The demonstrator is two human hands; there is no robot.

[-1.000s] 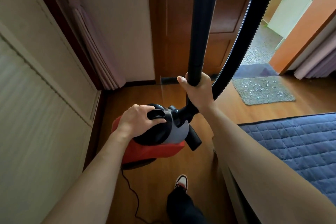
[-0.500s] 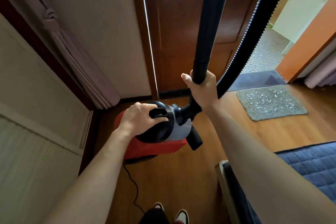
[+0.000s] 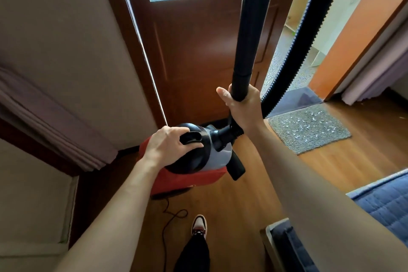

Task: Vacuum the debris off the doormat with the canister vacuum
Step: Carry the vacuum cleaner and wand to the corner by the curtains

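Canister vacuum [image 3: 189, 174]: red body, black top, low ahead of the feet; on the floor or lifted, unclear.
Left hand [image 3: 170, 146]: fingers curled round the top handle [image 3: 192, 137].
Right hand [image 3: 242, 106]: grips the lower end of the black tube [image 3: 249, 28], which stands upright, tip out of view; ribbed hose [image 3: 304, 40] beside it.
Doormat [image 3: 309, 128]: grey, ahead and rightward, nearer the right hand, long side left to right, strewn with white debris [image 3: 313, 121].
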